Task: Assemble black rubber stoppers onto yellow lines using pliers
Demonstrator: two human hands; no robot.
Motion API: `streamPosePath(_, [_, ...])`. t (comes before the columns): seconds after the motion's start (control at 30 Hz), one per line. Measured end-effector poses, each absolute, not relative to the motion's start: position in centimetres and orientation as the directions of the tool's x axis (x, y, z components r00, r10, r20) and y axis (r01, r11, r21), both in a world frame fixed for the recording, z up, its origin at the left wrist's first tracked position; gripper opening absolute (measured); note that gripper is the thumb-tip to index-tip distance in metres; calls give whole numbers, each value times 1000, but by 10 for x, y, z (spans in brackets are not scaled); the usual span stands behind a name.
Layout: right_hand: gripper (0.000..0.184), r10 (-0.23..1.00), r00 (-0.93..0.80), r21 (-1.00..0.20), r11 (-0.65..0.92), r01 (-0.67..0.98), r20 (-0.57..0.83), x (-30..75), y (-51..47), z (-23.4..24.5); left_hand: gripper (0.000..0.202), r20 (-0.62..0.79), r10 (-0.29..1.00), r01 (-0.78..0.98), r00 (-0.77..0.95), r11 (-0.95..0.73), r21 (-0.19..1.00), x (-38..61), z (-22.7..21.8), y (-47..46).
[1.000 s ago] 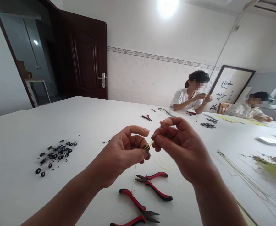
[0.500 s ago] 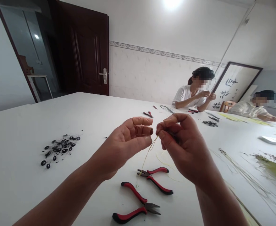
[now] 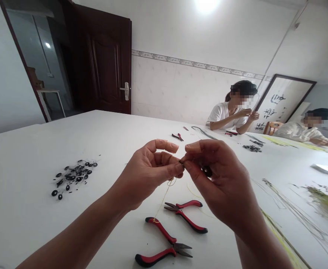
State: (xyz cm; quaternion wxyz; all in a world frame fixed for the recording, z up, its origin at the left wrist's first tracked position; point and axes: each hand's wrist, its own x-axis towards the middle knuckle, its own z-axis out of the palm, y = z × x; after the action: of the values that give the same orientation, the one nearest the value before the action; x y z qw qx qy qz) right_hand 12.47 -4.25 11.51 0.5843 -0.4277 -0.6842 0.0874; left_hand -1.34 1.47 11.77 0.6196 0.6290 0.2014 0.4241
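Note:
My left hand (image 3: 149,170) pinches thumb against fingers at the tip of a thin yellow thread (image 3: 165,196), which loops and hangs below the fingertips. Touching it, my right hand (image 3: 220,183) is closed, thumb and finger on a small dark end. In that palm shows a black round piece (image 3: 207,171) with a light centre, partly hidden by the fingers. Tape-like covers wrap some fingertips. Beneath the hands lie two red-and-black pliers: one (image 3: 184,216) near the right wrist, the other (image 3: 166,244) closer to me, both with handles spread.
On the white table (image 3: 96,138), a pile of black round pieces (image 3: 74,175) lies left. Pale cords (image 3: 293,209) and olive strands (image 3: 326,200) spread right. Another pair of pliers (image 3: 178,137) lies farther back. Two people (image 3: 222,114) sit beyond, hands raised or on the table.
My left hand's fingers have come together with my right hand's and now pinch at the thread. The hanging thread has swung left, its end now over the nearer pliers' handle.

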Motion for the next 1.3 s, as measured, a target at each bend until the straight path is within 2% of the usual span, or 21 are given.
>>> streamPosePath(0.2, [27,736,24,-690,622,370,676,131,-44,117,20,258,783,-294,566,-101,951,-15,118,13])
streamPosePath(0.4, [29,736,48,-714,636,293,675,141,-39,120,19,244,791,-274,562,-100,957,-15,118,12])
streamPosePath(0.67, [32,723,103,-720,643,260,683,138,-39,121,20,253,782,-271,570,-112,956,-13,117,11])
streamPosePath(0.9, [36,691,161,-704,655,274,705,139,-39,123,23,210,744,-265,635,-46,963,-13,117,10])
streamPosePath(1.3, [38,727,93,-721,641,262,680,133,-43,121,19,195,779,-259,595,-44,965,-10,119,8])
